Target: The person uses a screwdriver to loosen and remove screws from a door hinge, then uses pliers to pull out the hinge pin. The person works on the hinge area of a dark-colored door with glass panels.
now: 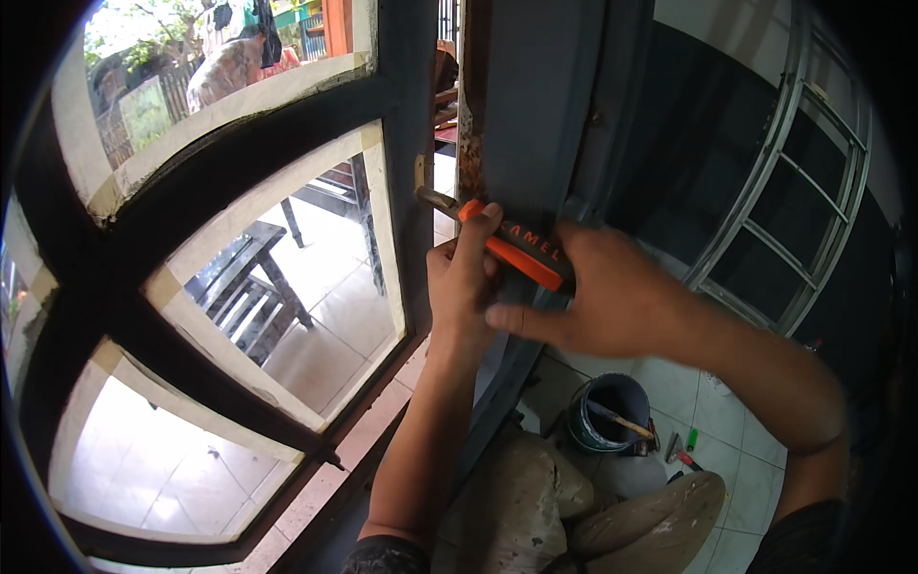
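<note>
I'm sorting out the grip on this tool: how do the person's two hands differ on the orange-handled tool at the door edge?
The left hand stands upright, fingers curled round the front end of the orange-handled tool; the right hand lies across from the right, covering the tool's rear end. The left hand is nearer the glass panes; the right hand has its thumb stretched toward the left hand. Both are bare and touch the tool.

Your hands meet a tool [512, 251] with a smooth orange-and-black plastic handle, against a dark, glossy painted door frame [406, 115] with taped glass; the paint bucket [604, 411] looks smeared plastic.
</note>
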Motion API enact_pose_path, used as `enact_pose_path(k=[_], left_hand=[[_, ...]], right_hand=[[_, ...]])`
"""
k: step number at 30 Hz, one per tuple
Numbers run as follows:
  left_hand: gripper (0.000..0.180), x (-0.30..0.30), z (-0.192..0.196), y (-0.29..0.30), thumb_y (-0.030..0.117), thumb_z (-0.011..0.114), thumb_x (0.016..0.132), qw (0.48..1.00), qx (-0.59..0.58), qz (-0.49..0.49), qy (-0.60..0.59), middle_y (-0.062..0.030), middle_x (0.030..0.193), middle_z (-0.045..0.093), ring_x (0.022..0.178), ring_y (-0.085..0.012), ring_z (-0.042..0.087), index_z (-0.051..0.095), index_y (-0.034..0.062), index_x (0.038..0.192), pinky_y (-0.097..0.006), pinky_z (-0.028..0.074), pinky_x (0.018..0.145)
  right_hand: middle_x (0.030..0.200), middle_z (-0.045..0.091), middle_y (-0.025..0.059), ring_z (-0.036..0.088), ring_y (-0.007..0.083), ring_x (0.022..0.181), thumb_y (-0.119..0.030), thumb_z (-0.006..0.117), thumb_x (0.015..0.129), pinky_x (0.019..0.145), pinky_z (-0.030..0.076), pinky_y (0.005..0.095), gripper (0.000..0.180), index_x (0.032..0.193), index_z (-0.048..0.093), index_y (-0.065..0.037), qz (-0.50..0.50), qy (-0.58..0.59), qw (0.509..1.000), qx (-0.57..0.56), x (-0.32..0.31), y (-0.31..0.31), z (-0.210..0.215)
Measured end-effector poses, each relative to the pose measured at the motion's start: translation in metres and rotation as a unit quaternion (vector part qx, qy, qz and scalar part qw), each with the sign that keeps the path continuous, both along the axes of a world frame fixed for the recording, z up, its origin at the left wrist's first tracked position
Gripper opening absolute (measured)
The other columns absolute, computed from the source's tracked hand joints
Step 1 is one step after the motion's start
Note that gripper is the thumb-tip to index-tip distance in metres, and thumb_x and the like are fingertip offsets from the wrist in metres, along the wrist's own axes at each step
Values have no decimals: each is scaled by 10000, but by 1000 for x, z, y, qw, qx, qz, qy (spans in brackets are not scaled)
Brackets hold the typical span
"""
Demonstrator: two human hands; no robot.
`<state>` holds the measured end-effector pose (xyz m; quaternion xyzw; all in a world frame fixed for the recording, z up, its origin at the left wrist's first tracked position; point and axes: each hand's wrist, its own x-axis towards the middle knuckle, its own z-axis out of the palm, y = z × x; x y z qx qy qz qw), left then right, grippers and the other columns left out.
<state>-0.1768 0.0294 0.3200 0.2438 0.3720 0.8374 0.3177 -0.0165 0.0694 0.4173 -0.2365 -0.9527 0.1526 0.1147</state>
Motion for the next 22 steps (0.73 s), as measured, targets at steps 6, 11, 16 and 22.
enact_pose_path(k=[6, 11, 16, 22], left_hand=[[467, 0, 4, 1, 442, 798, 937, 999, -10, -37, -2, 50, 557, 459, 457, -73, 379, 579, 131, 667, -278, 250, 468], [481, -5, 5, -1, 471, 773, 952, 998, -28, -56, -5, 50, 549, 457, 454, -70, 379, 564, 146, 665, -278, 247, 461], [456, 2, 5, 0, 479, 740, 978, 998, 15, -40, -47, 53, 596, 491, 490, -70, 420, 588, 138, 716, -270, 274, 477], [429, 14, 6, -4, 463, 716, 1004, 997, 70, 41, 4, 35, 702, 561, 616, -65, 505, 672, 71, 836, -260, 368, 581]], right_hand=[[1136, 670, 209, 717, 301, 971, -734, 769, 818, 735, 585, 445, 883, 1224, 684, 45, -69, -109, 884, -450, -13, 37, 15], [624, 511, -22, 559, 133, 531, -483, 784, 822, 482, 456, 314, 415, 866, 706, -78, -131, -68, 915, -375, -22, 30, 16], [682, 678, 141, 704, 279, 616, -417, 766, 768, 586, 563, 405, 462, 824, 724, 40, -130, -66, 980, -139, -25, 1, 23], [800, 736, 306, 777, 437, 819, -378, 716, 764, 770, 624, 474, 481, 865, 749, 91, -158, -91, 982, -41, -32, -14, 22]])
